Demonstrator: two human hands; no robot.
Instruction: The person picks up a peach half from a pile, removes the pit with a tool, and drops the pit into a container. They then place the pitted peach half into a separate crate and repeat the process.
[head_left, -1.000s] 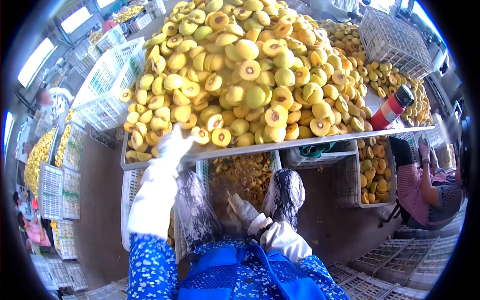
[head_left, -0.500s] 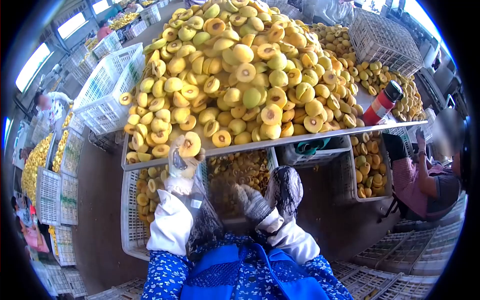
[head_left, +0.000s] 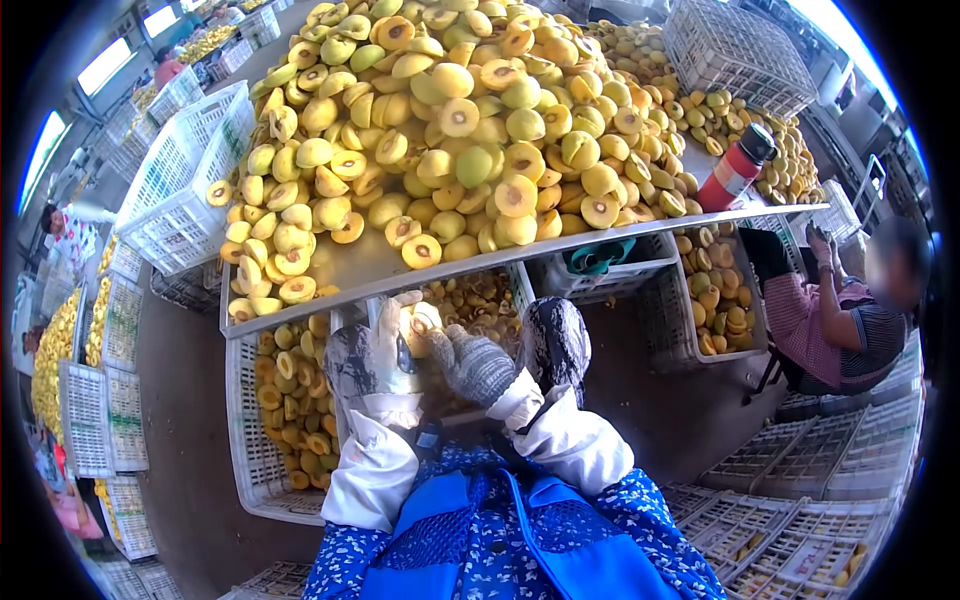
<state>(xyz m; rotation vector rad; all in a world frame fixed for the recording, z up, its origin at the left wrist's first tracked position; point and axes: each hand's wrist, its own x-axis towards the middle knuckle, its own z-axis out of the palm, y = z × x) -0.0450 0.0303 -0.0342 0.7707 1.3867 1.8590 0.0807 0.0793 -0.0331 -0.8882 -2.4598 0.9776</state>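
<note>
My left hand (head_left: 392,345), in a pale glove, holds a yellow peach half (head_left: 420,322) with its cut side up, between my knees. A dark patch shows at its palm. In a grey knit glove, my right hand (head_left: 478,368) is closed, its fingertips right at the peach half; what else it grips, if anything, I cannot tell. Below the hands a crate (head_left: 522,293) holds small brownish-yellow pieces. Above them, a large heap of peach halves (head_left: 460,118) covers the metal table (head_left: 360,268), many showing brown centres.
A crate (head_left: 240,440) of peach halves stands left of my legs, another (head_left: 680,335) to the right. A red bottle (head_left: 735,170) stands on the table's right side. A white crate (head_left: 170,200) is at the table's left. A person (head_left: 850,310) sits at right.
My left hand has come down from the table's front edge with the peach half, to my right hand. My right hand has stayed low, its fingers now by the fruit. The view has shifted slightly.
</note>
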